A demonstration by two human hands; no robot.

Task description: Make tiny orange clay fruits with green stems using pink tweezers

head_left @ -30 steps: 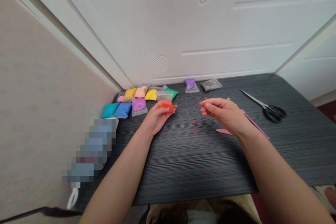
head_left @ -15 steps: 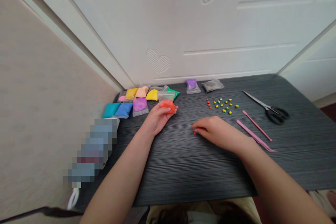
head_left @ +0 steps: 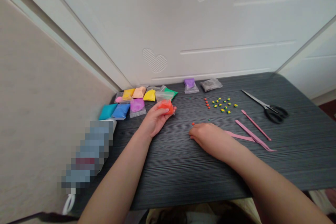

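My left hand (head_left: 156,119) is closed around a small clear bag of red modelling clay (head_left: 166,106), held up over the table's left middle. My right hand (head_left: 206,136) is low at the tabletop, palm down, with its fingers together. Whatever its fingertips pinch or cover is hidden. Just beyond them lies a tiny red clay ball (head_left: 193,124), and a green clay bit (head_left: 209,119) is close to the knuckles. Farther back, several red clay bits (head_left: 206,102) form a short line beside several yellow-and-green clay pieces (head_left: 222,110).
Bags of coloured clay (head_left: 137,105) cluster at the back left. A purple clay bag (head_left: 189,84) and a grey bag (head_left: 211,84) lie by the white panel. To the right are scissors (head_left: 267,106), pink tweezers (head_left: 252,134) and a pink stick tool (head_left: 256,125). A pixelated pack (head_left: 89,154) lies left.
My right hand has come down and toward me from above the table to its surface, uncovering the rows of clay bits. The nearer red ball is now hidden at my fingers. My left hand stays put.
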